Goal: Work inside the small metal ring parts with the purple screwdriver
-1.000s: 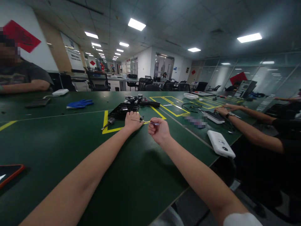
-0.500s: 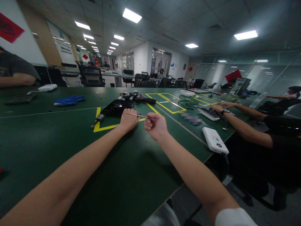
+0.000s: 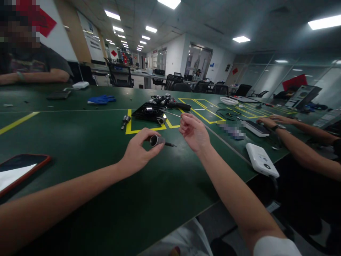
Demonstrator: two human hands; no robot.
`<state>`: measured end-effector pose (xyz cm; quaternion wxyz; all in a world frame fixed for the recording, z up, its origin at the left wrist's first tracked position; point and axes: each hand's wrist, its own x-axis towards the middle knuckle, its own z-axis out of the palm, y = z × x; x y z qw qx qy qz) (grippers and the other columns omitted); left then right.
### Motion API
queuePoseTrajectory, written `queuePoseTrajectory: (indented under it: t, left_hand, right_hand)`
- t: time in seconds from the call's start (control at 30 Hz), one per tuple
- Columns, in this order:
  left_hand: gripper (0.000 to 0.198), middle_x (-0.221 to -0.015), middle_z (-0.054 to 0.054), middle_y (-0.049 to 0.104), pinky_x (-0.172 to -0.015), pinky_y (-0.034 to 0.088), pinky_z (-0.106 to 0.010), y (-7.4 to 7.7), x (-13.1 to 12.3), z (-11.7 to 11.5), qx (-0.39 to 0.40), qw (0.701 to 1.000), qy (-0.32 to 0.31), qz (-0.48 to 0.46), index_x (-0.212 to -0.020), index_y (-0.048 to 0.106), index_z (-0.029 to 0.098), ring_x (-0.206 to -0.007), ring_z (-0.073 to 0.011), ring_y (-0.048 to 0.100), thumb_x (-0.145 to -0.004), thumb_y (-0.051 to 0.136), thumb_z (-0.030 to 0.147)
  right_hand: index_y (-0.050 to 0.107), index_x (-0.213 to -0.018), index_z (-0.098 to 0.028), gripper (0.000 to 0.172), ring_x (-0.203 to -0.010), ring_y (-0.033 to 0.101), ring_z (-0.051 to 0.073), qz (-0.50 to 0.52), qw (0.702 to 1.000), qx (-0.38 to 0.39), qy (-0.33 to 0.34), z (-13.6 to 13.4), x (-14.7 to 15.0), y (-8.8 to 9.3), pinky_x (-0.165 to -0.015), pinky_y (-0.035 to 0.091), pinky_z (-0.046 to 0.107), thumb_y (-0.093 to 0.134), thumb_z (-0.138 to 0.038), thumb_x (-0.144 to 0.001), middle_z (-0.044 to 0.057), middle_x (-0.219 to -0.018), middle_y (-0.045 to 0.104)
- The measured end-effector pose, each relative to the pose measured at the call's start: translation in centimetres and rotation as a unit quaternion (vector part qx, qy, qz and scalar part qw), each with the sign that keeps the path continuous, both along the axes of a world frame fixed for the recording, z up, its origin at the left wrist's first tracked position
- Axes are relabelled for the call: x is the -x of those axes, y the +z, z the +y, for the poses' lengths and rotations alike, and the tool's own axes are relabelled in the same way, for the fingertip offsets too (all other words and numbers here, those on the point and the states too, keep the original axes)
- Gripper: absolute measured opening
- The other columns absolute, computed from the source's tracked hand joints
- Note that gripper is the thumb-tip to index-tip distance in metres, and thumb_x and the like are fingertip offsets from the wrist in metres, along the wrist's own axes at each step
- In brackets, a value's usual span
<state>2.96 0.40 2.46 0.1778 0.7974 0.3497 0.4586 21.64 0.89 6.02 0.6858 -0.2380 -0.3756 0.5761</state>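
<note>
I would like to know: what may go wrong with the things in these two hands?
The hollow grey part is pinched between thumb and fingers of the left hand, so it might slip and drop onto the green table.

The thin rod in the right hand could poke the left hand if they come close, since no glove is worn.

The rod might also scratch the black assembly if lowered carelessly.
</note>
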Motion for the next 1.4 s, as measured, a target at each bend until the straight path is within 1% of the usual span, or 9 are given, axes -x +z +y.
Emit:
queuePoseTrajectory:
  t: [0.1, 0.2, 0.43, 0.6, 0.73, 0.87, 1.0, 1.2, 1.4]
  left_hand:
    - [0.022, -0.096, -0.004, 0.059, -0.075, 0.05, -0.029, -0.2, 0.9, -1.2, 0.094, 0.994, -0.038, -0.042, -0.096, 0.055, 0.019, -0.085, -0.016, 0.058, -0.078, 0.056, 0.03]
    - [0.018, -0.096, -0.003, 0.061, -0.078, 0.05, -0.029, -0.5, 1.1, -1.8, 0.141, 0.986, -0.069, -0.064, -0.096, 0.053, 0.019, -0.087, -0.0152, 0.059, -0.08, 0.053, 0.026]
    - [0.011, -0.075, 0.002, 0.054, -0.061, 0.046, -0.024, -0.8, 1.2, -1.6, 0.078, 0.996, -0.033, 0.011, -0.083, 0.052, 0.018, -0.067, -0.0122, 0.053, -0.075, 0.055, 0.026]
    - [0.014, -0.074, 0.001, 0.053, -0.061, 0.045, -0.026, -0.2, 1.9, -0.5, 0.052, 0.997, 0.058, -0.023, -0.081, 0.05, 0.017, -0.065, -0.0125, 0.052, -0.076, 0.054, 0.03]
    - [0.015, -0.072, 0.001, 0.054, -0.06, 0.045, -0.025, -0.4, 1.8, -0.8, 0.048, 0.998, 0.044, -0.002, -0.078, 0.051, 0.017, -0.065, -0.0127, 0.052, -0.076, 0.055, 0.031]
    - [0.013, -0.071, 0.002, 0.054, -0.062, 0.044, -0.024, -1.0, 1.5, -1.4, -0.003, 0.999, 0.011, 0.041, -0.074, 0.051, 0.018, -0.064, -0.0113, 0.051, -0.074, 0.057, 0.029]
    - [0.015, -0.071, 0.001, 0.055, -0.059, 0.043, -0.023, -1.5, 1.6, -1.3, -0.034, 0.996, -0.02, 0.085, -0.071, 0.051, 0.017, -0.062, -0.011, 0.052, -0.074, 0.057, 0.031]
    - [0.018, -0.071, 0.0, 0.057, -0.057, 0.043, -0.023, -1.9, 1.6, -1.1, -0.013, 0.995, -0.016, 0.101, -0.077, 0.053, 0.017, -0.063, -0.0119, 0.053, -0.072, 0.058, 0.034]
    - [0.015, -0.071, -0.001, 0.057, -0.059, 0.043, -0.026, -2.2, 1.5, -1.3, -0.04, 0.992, -0.038, 0.112, -0.074, 0.051, 0.017, -0.065, -0.0136, 0.053, -0.075, 0.054, 0.032]
  right_hand:
    - [0.061, -0.069, -0.013, 0.001, -0.043, 0.037, 0.002, -0.01, 1.0, -0.027, 0.005, -0.4, 0.7, 0.6, -0.041, 0.028, 0.015, 0.061, -0.014, -0.07, -0.007, -0.049, 0.045]
    - [0.06, -0.065, -0.014, 0.012, -0.04, 0.032, 0.002, -0.04, 0.998, -0.041, 0.0, -0.9, 1.6, 1.4, -0.039, 0.025, 0.016, 0.06, -0.022, -0.074, -0.008, -0.046, 0.04]
    - [0.055, -0.061, -0.017, 0.02, -0.037, 0.031, 0.001, -0.107, 0.989, -0.098, -0.037, -2.2, 3.9, 1.4, -0.034, 0.019, 0.017, 0.063, -0.031, -0.071, -0.007, -0.053, 0.051]
    - [0.053, -0.057, -0.016, 0.022, -0.034, 0.026, 0.001, -0.095, 0.991, -0.069, -0.057, -1.6, 3.0, 1.2, -0.033, 0.016, 0.017, 0.062, -0.029, -0.072, -0.009, -0.044, 0.041]
    - [0.051, -0.057, -0.017, 0.023, -0.034, 0.025, 0.0, -0.097, 0.992, -0.055, -0.053, -1.4, 3.0, 1.4, -0.032, 0.015, 0.017, 0.061, -0.03, -0.072, -0.009, -0.045, 0.04]
    - [0.054, -0.061, -0.018, 0.018, -0.035, 0.028, 0.0, -0.124, 0.983, -0.114, -0.074, -2.4, 3.9, 1.3, -0.033, 0.019, 0.017, 0.062, -0.029, -0.073, -0.008, -0.051, 0.048]
    - [0.056, -0.066, -0.02, 0.011, -0.039, 0.036, 0.003, -0.136, 0.963, -0.212, -0.096, -3.7, 4.4, 0.4, -0.037, 0.026, 0.018, 0.06, -0.024, -0.076, -0.008, -0.05, 0.045]
    - [0.053, -0.068, -0.022, 0.012, -0.044, 0.037, 0.006, -0.217, 0.933, -0.254, -0.136, -4.6, 3.8, -1.2, -0.041, 0.027, 0.022, 0.056, -0.026, -0.079, -0.006, -0.052, 0.043]
    - [0.053, -0.069, -0.022, 0.009, -0.052, 0.043, 0.009, -0.38, 0.83, -0.373, -0.164, -5.7, 3.9, -1.4, -0.049, 0.035, 0.026, 0.054, -0.017, -0.077, -0.003, -0.059, 0.048]
